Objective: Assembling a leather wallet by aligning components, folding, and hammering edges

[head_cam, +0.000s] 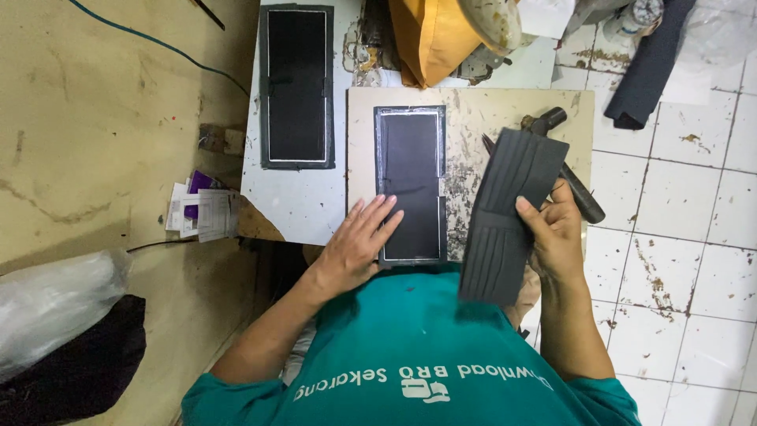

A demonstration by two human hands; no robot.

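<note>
Left hand (356, 241) lies flat, fingers (384, 211) spread, pressing the black panel (410, 177) on the beige board (473, 134). Right hand (556, 237) grips the grey wallet insert (512, 213), raised just right of the panel. Hammer (579, 193) behind it.

- A second black leather panel (296, 85) lies on the white counter (296, 205).
- A hammer (579, 189) rests at the beige board's (481, 118) right edge.
- Paper slips (201, 211) overhang the counter's left side.
- An orange cloth (434, 35) sits beyond.
</note>
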